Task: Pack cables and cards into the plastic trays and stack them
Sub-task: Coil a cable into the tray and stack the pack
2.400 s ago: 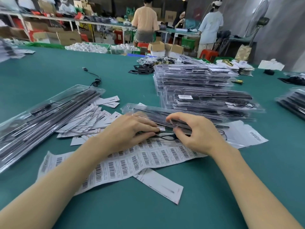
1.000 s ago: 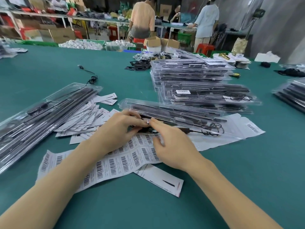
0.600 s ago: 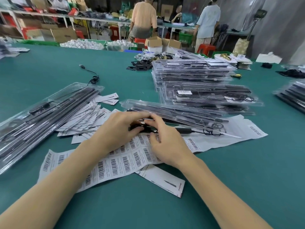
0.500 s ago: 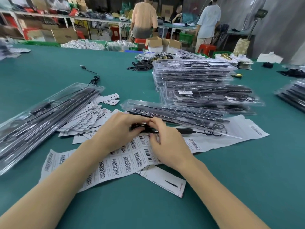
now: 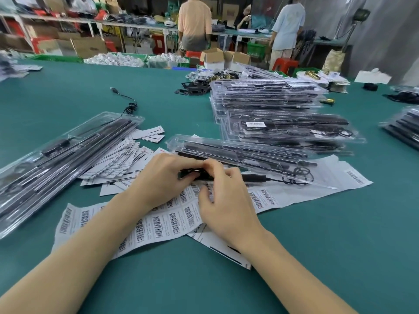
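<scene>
A clear plastic tray holding long black strips lies across the table's middle. Its black cable with an inline box runs along the tray's near edge and ends in coils at the right. My left hand and my right hand meet over the cable's left end, and both pinch a small black part there. Sheets of barcode labels lie under my hands. White cards are fanned out to the left.
A second filled tray lies at the left. A tall stack of packed trays stands behind, with another stack at the right edge. A loose USB cable lies far left. Two people stand at benches beyond the table.
My right hand slid left along the tray's near edge, uncovering the cable and its coils. Both hands now meet at the cable's left end.
</scene>
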